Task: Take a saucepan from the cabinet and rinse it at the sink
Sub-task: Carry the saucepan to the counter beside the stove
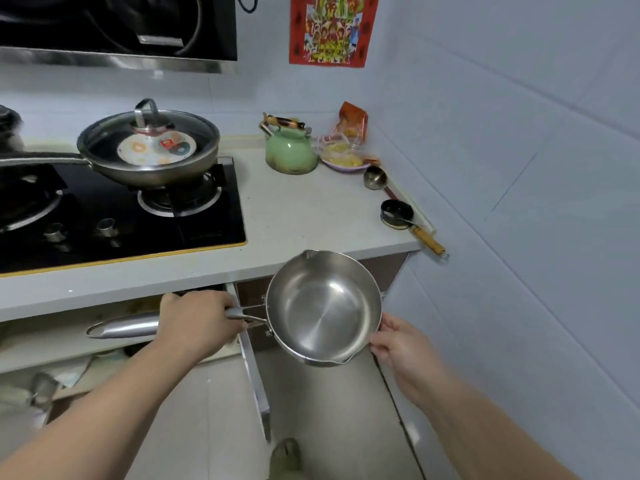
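**Saucepan out of the cabinet, both hands on it: notes on how it handled**

So at this point the saucepan (323,308) was held out in the air below the countertop (304,216) edge, just in front of the open cabinet (114,327), mouth up and close to level. It looked empty and dry inside, shiny stainless all over, with a pour spout on the far rim and another on the near rim.

The left hand (199,322) was wrapped closed around the long metal handle (138,327), up near where it rivets to the bowl, with the rest of the handle sticking out past the wrist. The right hand (398,344) was pinching the opposite rim, fingers curled on the outer wall and thumb at the edge.

My take: thin single-wall steel, so probably pretty light and totally rigid, nothing fragile about it. The polished surface was likely slick, and would get slicker once wet. The handle was the obvious place to carry it; gripping close to the bowl keeps it from tipping. The rim pinch was fine for steadying but I wouldn't trust it alone under running water.

No sink was in view, so it had to be carried somewhere off-frame. The cabinet door (254,382) stood open by the legs, easy to bump.
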